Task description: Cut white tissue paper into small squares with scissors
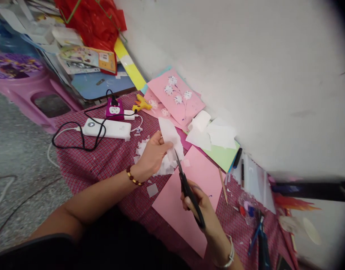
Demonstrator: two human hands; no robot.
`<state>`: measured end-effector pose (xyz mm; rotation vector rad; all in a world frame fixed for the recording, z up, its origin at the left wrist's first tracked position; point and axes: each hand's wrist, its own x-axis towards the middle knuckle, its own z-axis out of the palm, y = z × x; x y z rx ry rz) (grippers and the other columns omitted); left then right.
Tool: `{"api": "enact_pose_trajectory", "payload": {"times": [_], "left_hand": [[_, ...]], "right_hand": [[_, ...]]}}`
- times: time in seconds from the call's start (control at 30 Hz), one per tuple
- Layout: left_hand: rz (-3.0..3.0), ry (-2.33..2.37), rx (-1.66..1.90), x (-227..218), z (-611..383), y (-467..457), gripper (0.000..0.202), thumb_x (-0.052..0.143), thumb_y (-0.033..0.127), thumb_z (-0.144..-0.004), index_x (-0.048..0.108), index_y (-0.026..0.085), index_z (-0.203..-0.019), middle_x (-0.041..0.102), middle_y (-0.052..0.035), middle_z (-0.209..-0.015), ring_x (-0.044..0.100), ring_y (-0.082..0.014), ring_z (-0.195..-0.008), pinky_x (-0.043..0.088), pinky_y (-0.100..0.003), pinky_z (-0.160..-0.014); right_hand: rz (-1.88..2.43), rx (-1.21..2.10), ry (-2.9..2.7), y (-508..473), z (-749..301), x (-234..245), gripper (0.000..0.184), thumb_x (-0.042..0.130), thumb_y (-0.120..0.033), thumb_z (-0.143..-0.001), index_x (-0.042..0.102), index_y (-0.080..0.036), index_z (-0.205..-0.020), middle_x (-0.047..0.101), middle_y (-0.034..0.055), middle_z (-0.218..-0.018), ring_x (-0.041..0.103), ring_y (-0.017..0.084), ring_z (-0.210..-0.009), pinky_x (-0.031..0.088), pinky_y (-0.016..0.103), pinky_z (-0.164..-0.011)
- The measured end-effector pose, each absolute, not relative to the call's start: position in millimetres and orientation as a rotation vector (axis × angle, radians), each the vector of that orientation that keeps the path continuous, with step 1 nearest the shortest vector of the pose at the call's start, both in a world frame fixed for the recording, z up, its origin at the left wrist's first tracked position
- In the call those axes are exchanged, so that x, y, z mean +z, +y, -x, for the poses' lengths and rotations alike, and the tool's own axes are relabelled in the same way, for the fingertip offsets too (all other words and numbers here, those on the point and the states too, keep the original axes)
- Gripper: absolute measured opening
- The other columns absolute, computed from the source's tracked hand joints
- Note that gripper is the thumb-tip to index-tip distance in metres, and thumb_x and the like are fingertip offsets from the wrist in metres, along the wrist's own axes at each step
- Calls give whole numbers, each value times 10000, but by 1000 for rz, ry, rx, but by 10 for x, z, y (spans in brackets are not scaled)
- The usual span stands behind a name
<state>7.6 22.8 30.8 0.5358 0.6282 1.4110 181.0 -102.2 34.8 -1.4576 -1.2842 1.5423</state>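
Note:
Between the thumb and fingers of my left hand (151,155) is a thin white paper piece (172,135), held up over the table. My right hand (199,204) grips black-handled scissors (186,185), whose blades reach the lower edge of the white paper. Below my left hand lies a heap of small cut white paper pieces (168,167), partly hidden by the hand. One loose white square (152,190) rests apart on the cloth. Under the scissors lies a pink sheet (178,208).
Pink cards with white puffy flowers (178,92) lean near the wall. A yellow glue gun (141,103), a purple plug adapter (115,108) and a white power bank (107,128) with cables sit left. White paper scraps (221,133), a pencil (223,186) and pens lie right.

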Motion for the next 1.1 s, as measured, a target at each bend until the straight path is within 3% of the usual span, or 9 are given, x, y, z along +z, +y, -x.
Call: {"api": "enact_pose_trajectory", "payload": {"times": [0.4,0.67,1.0,1.1], "left_hand": [[-514,694,1410,268,-110,237,350,656,62,-662,612,172,-991,706,14,-817,607,-98,-635,473,-217,-595],[-513,729,1393,278,-142,215,346,624,56,-662,593,167,-988,697,5,-809,636,-129,-694,487,-249,-651],[-497,685,1380,226,-129,208,349,653,77,-673,586,172,-1002,684,22,-791,598,-100,-624,460,-226,-601],[-523,676,1369,194,-117,211,357,666,75,-677,592,164,-1015,690,13,-829,623,-110,-694,482,-239,-675]], "right_hand": [[1471,1524,-1299,-992,-1798,313,597,671,-558,-812,564,-206,-1282,502,-13,-746,444,131,-593,396,263,-526],[1447,1518,-1270,-1002,-1815,201,569,673,-539,-817,565,-193,-1255,507,-15,-731,450,124,-547,402,264,-488],[1496,1504,-1220,-1044,-1805,115,576,685,-521,-811,553,-209,-1276,489,-32,-734,412,87,-465,373,238,-414],[1499,1501,-1240,-1033,-1802,148,575,682,-539,-807,549,-211,-1261,502,-16,-750,440,116,-522,390,254,-452]]}}
